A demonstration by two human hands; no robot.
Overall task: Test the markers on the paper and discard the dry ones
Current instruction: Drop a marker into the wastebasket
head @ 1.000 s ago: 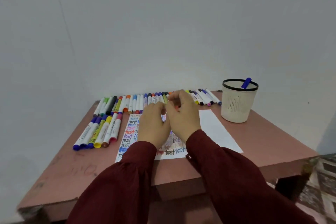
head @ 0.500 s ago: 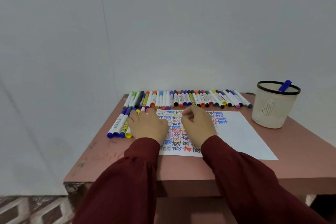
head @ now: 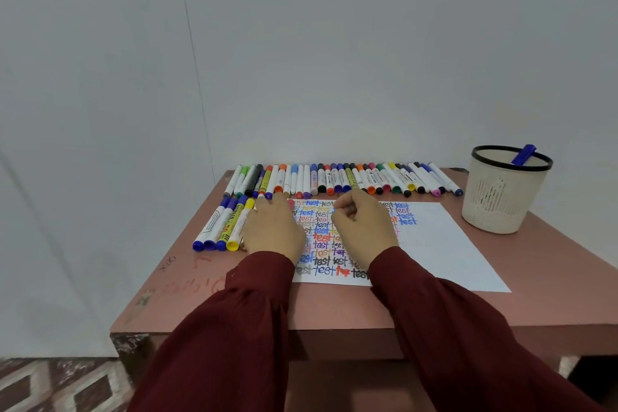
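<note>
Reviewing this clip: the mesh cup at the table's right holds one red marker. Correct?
No. The head view shows the marker in the mesh cup is blue, not red; the cup does stand at the right of the table.

**Bright ink on white, dusty pink beneath**

The table (head: 334,308) is a dusty pink-brown, with faint red scribbles towards its left edge. The paper (head: 434,244) is white, its left half covered in rows of "test" in blue, black, red, orange and purple. In the long row of markers (head: 334,177), mostly white barrels carry green, black, orange, blue, purple, red, pink and yellow caps. In the four markers (head: 220,224) at centre left, three end in blue, one in yellow. At right, the mesh cup (head: 498,201) is cream with a black rim, and the marker in it (head: 523,154) is blue. The sleeves (head: 234,328) are maroon. The floor (head: 50,385) at lower left is patterned brown and white.
</note>
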